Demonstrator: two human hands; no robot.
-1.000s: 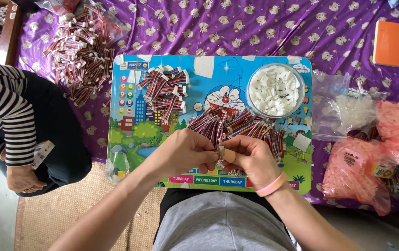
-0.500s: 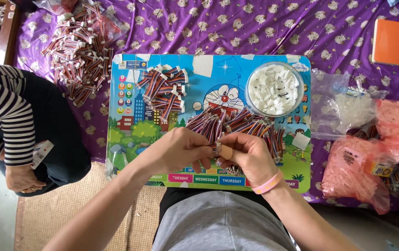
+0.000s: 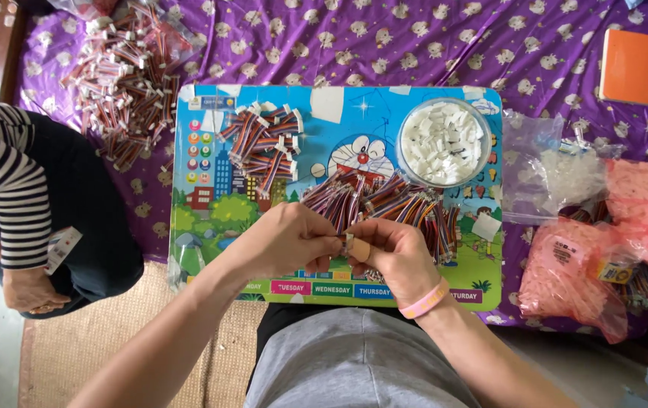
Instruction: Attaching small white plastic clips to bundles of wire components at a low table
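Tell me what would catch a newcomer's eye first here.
Most striking is the bright cartoon board lying on the purple patterned cloth, with heaps of multicoloured wire bundles across its middle. Just below them, the left hand and right hand meet at the board's near edge, pinching something small between the fingertips. A round clear bowl of white connectors sits at the board's upper right.

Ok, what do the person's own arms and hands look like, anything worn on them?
Both forearms are bare, no sleeves or gloves. The right hand has a pink band around its wrist and a tan plaster on one of its fingers. The left hand wears nothing visible.
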